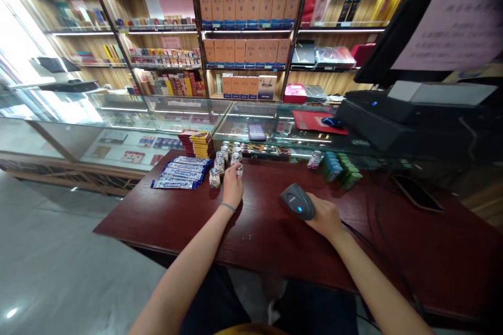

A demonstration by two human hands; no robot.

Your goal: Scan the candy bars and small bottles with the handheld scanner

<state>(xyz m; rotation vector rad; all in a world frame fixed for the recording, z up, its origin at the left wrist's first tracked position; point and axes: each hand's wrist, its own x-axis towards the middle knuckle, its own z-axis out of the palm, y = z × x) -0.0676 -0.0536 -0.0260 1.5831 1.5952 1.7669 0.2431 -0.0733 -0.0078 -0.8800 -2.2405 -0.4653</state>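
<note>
My left hand (pixel 232 191) reaches to the near right end of a cluster of small jars with silvery lids, its fingers closed around one small jar (pixel 239 170). Beside it stands another small jar (pixel 214 178) with a pale label. In my right hand (pixel 325 215) is a dark grey barcode scanner (pixel 297 202), lit by a blue light and held over the table, its head pointing left. A single small jar (pixel 314 159) stands apart, left of the blue cans (pixel 331 166) and the green cans (pixel 348 171).
Blue-and-silver packets (pixel 178 174) lie overlapped on the dark red table (pixel 271 251), near stacked red and yellow boxes (pixel 196 143). A phone (pixel 417 192) lies at right, below a dark monitor (pixel 393 36). The scanner's cable runs right. A glass counter (pixel 157 115) stands behind.
</note>
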